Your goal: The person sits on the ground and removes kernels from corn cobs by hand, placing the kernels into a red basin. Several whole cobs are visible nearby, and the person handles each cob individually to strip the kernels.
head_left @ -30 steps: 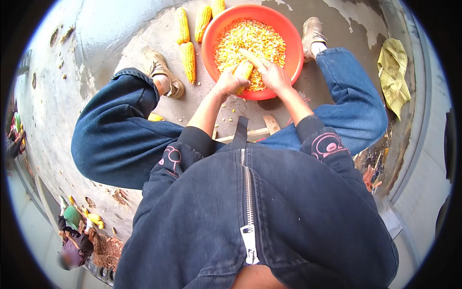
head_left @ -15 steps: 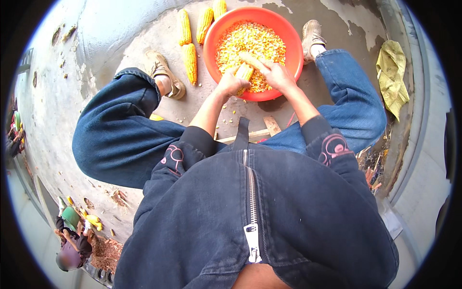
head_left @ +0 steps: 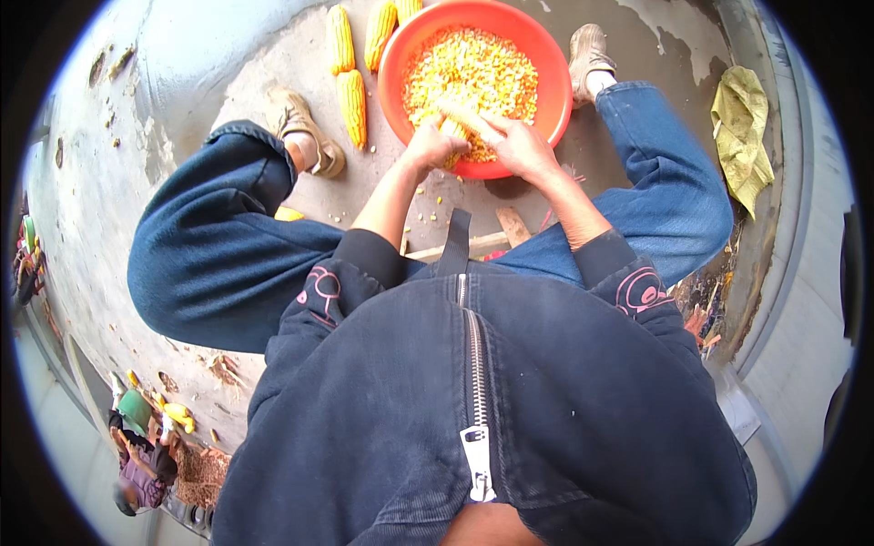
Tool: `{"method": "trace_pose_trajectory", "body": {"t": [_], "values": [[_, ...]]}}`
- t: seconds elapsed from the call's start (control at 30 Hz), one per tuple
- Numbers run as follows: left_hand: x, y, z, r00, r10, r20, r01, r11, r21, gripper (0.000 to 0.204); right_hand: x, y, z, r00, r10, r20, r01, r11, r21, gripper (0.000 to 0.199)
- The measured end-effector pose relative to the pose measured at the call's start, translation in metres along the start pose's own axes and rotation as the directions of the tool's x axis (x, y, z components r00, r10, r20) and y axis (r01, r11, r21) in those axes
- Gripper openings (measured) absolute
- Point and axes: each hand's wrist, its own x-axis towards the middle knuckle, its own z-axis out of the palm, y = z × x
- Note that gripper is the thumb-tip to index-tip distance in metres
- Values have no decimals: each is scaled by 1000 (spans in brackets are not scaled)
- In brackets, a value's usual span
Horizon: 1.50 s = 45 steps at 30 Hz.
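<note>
My left hand (head_left: 431, 147) is closed around a yellow corn ear (head_left: 452, 133) over the near side of a red plastic basin (head_left: 553, 68). In my right hand (head_left: 523, 148) is a pale, stripped corn cob (head_left: 462, 115). This bare cob lies across the ear, and the two appear to touch. Loose yellow kernels (head_left: 473, 65) heap up in the basin below both hands. My fingers partly cover the ear.
Left of the basin, several whole corn ears (head_left: 352, 109) lie on the concrete floor (head_left: 209, 382). Stray kernels dot the ground by wooden pieces (head_left: 513, 225) between my legs. A yellowish sack (head_left: 740, 136) lies at right. Another person (head_left: 146, 469) sits far left beside a green container (head_left: 136, 411).
The basin and floor ears sit slightly higher in the picture as the view shifts. Both hands stay together over the basin, and the bare cob has moved slightly against the ear.
</note>
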Motion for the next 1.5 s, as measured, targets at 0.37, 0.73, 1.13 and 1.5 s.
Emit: {"method": "trace_pose_trajectory", "body": {"t": [0.37, 0.73, 1.13, 1.5], "values": [[-5, -6, 0, 1000, -26, -5, 26, 1000, 9, 65, -3, -6, -4, 999, -27, 27, 25, 997, 68, 48], [-14, 19, 4, 995, -90, -52, 92, 995, 25, 68, 10, -3, 4, 998, 55, 43, -57, 998, 28, 53], [-34, 40, 15, 989, 115, -90, -129, 976, -174, 79, -1, 27, 6, 969, 211, -132, -174, 953, 247, 79], [-96, 88, 42, 981, 136, -141, -179, 913, -366, 44, -60, -45, -13, 995, -57, 78, -63, 238, 969, 41]]}}
